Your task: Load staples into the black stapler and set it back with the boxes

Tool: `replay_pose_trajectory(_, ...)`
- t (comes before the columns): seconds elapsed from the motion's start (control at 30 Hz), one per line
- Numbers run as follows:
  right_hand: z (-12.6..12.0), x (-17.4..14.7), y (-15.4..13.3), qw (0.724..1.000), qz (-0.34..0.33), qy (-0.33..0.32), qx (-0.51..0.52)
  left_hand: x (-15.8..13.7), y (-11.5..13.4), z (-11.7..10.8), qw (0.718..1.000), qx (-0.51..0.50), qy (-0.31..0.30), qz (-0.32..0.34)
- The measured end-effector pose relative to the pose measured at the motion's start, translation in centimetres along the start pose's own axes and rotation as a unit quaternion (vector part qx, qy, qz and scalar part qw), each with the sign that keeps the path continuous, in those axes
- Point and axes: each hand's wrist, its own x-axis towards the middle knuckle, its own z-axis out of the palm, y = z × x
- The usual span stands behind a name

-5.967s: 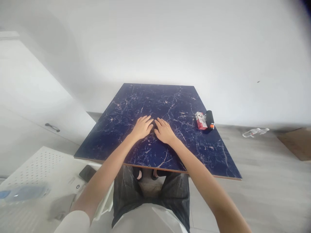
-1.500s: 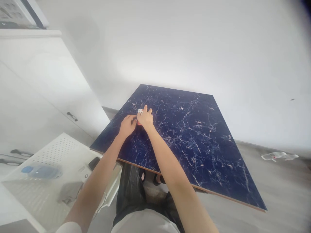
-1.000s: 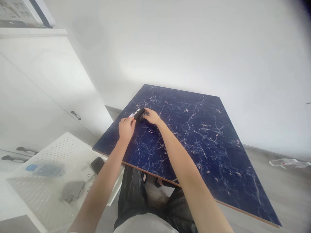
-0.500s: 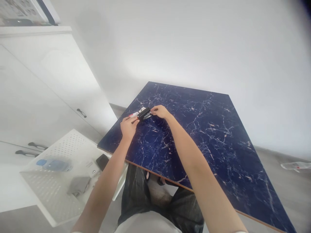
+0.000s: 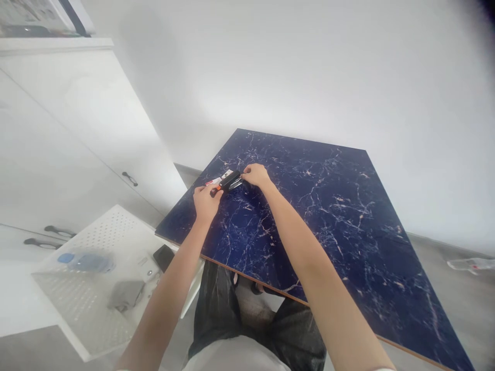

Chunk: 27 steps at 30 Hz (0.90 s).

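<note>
Nearest me, at the bottom of the frame, are dark trousers (image 5: pixel 218 304) under a table (image 5: pixel 309 216) with a navy, white-veined marble pattern; at lower left a white perforated stand (image 5: pixel 106 226) holds a blue-capped plastic bottle (image 5: pixel 93 263) and a black phone (image 5: pixel 163 256).

Just left of centre, over the table, is what looks like a black stapler (image 5: pixel 229 180) with an orange patch (image 5: pixel 218 187); its silver rail (image 5: pixel 235 183) shows along one side. The left hand (image 5: pixel 207 204) has thumb and fingers closed around the orange end; the right hand (image 5: pixel 256 175) is curled, fingertips drawn together at the opposite end, though I cannot tell whether they pinch the rail.

I judge it light, stiff and smooth-cased, the rail slippery; the thick body offers the surest hold.

Just beyond lies a red-and-white carton (image 5: pixel 227 173); its print is too small to read, and I see no legible brand.
</note>
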Motion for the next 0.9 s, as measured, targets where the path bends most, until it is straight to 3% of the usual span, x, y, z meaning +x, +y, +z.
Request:
replay_pose_trajectory(0.13, -0.5, 0.9, -1.3, 0.987, -0.042, -0.027, -0.152, 0.0, 0.2, -0.2, 1.000, -0.010, -0.004, -0.012)
replay_pose_trajectory(0.37, -0.9, 0.7, -1.5, 0.981, -0.086, -0.014, -0.174, 0.0, 0.4, -0.3, 1.000, -0.002, -0.016, -0.012)
replay_pose_trajectory(0.53, -0.6, -1.2, 0.6, 0.994, 0.004, 0.077, -0.073, 0.0, 0.5, -0.2, 1.000, 0.007, -0.015, 0.000)
replay_pose_trajectory(0.7, -0.2, -3.1, 2.5, 0.981, 0.108, 0.157, 0.025, 0.0, 0.6, -0.2, 1.000, 0.012, -0.012, 0.007)
replay_pose_trajectory(0.9, -0.1, -4.3, 2.3, 0.979, 0.137, 0.132, 0.077, 0.0, 0.6, -0.1, 1.000, 0.021, -0.015, 0.018)
